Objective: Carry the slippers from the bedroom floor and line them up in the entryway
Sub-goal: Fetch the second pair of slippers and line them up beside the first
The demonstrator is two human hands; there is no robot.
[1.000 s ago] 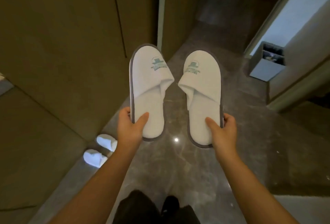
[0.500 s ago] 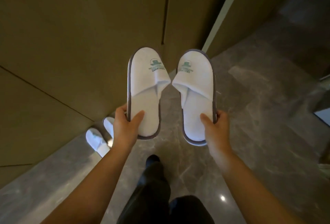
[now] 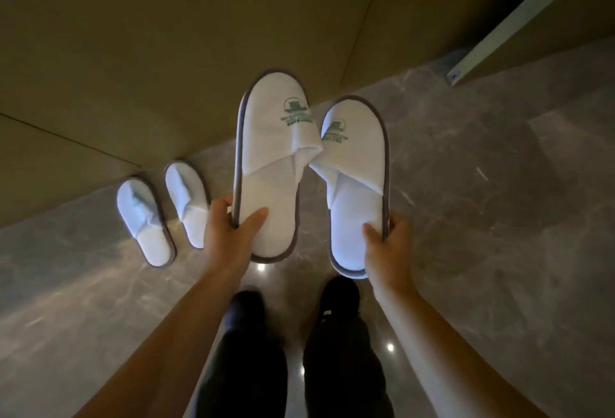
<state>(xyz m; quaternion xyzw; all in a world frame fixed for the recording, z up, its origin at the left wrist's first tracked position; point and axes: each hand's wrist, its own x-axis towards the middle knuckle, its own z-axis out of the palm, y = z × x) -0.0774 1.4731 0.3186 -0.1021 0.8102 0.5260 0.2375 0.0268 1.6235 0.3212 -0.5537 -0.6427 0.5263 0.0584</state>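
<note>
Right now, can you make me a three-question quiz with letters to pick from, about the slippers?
1. Where is the pair of slippers on the floor?
A. by the wall, left of the held ones
B. on a shelf
C. under the person's shoes

2. How many slippers show in all?
A. two
B. four
C. six

3. What is the slipper in the left hand doing?
A. lying upside down on the floor
B. held up by its heel
C. worn on a foot

Answers:
1 A: they sit side by side at the wall's foot.
2 B: two are held, two are on the floor.
3 B: the left hand pinches its heel edge, as the right hand does the slipper in the right hand.
</note>
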